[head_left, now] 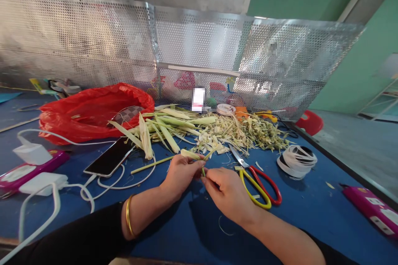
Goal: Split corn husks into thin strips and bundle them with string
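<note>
In the head view my left hand point(183, 174) pinches a pale green corn husk strip point(190, 155) close above the blue table. A long thin end of husk sticks out to its left. My right hand point(228, 192) meets it at the fingertips, closed on a narrow green end of the same bundle. The fingers partly hide where the pieces cross. Right beside my right hand lie scissors point(253, 180) with one yellow and one red handle, blades pointing up and left. Beyond both hands, loose corn husks point(169, 126) lie in a heap.
Shredded husk bits point(245, 132) are piled behind the scissors. A red plastic bag point(71, 112), a phone point(110, 157) on a white cable and a purple power strip point(59, 159) are at left. A roll of white ribbon point(297, 161) sits at right. A perforated metal screen point(199, 41) stands behind.
</note>
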### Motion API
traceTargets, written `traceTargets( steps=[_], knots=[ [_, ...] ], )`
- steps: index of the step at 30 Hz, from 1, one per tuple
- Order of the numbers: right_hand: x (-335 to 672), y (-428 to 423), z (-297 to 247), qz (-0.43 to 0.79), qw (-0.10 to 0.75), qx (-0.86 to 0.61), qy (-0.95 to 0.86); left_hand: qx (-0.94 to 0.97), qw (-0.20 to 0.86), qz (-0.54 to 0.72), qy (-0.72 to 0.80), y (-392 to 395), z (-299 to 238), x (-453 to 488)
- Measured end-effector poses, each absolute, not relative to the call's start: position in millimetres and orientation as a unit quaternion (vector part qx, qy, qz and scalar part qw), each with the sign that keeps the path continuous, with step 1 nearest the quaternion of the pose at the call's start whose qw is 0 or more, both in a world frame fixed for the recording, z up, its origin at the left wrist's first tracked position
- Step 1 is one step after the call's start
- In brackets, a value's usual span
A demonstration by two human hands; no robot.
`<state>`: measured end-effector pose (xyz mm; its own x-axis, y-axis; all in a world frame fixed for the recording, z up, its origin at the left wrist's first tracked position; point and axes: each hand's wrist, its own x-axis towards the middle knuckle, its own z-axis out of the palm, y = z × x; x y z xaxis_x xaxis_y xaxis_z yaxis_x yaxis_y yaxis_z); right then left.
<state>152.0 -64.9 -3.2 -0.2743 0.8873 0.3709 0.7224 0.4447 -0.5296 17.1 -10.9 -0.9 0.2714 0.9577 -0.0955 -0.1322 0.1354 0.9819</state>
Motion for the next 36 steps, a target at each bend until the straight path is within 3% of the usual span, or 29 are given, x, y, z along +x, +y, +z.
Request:
traceTargets(
  steps=[6,11,13,19,26,36],
  knots=[
    [156,-58,-3,0.259,0.355,-0.552,-0.709,0.496,0.623,0.419,0.437,-3,-1,12],
    [167,-42,-4,0.383,0.520,-0.532,-0.548,0.565,0.634,0.325,0.417,-6,-2,10],
    [169,-39,-6,0.384,0.537,-0.520,-0.542,0.582,0.638,0.293,0.409,-8,-3,11],
    [173,-37,-7,0.320,0.498,-0.561,-0.578,0.604,0.626,0.265,0.417,-13,-2,13],
    [170,-44,0,0.010,0.438,-0.463,-0.771,0.680,0.571,0.251,0.385,-16,-7,9],
    [158,-56,-2,-0.034,0.475,-0.439,-0.762,0.724,0.561,0.210,0.340,-23,-1,11]
  ],
)
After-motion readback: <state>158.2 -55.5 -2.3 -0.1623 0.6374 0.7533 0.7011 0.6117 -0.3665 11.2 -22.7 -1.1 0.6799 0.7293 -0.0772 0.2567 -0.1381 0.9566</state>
